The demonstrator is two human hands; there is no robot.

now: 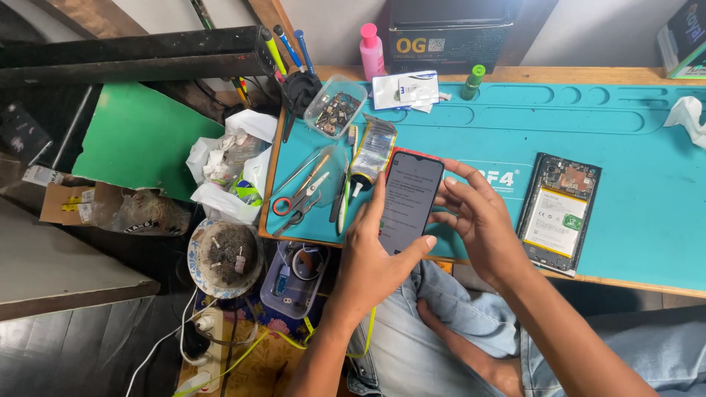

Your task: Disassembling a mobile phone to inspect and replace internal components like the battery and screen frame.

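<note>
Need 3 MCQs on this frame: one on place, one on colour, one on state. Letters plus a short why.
1. Where does the opened phone lie?
A. On the mat, to the right of both hands
B. On the floor by the power strip
C. In the clear tub

2. What colour is the mat?
A. Red
B. Teal
C. Black

3. What is the state of the held phone?
A. Screen lit, showing text
B. Screen dark
C. Back cover off

Answers:
1 A: it lies with its back off on the mat, beyond the right hand.
2 B: the whole bench pad is teal.
3 A: the screen glows with lines of text; the left hand grips it while the right hand's fingers rest at its edge.
</note>
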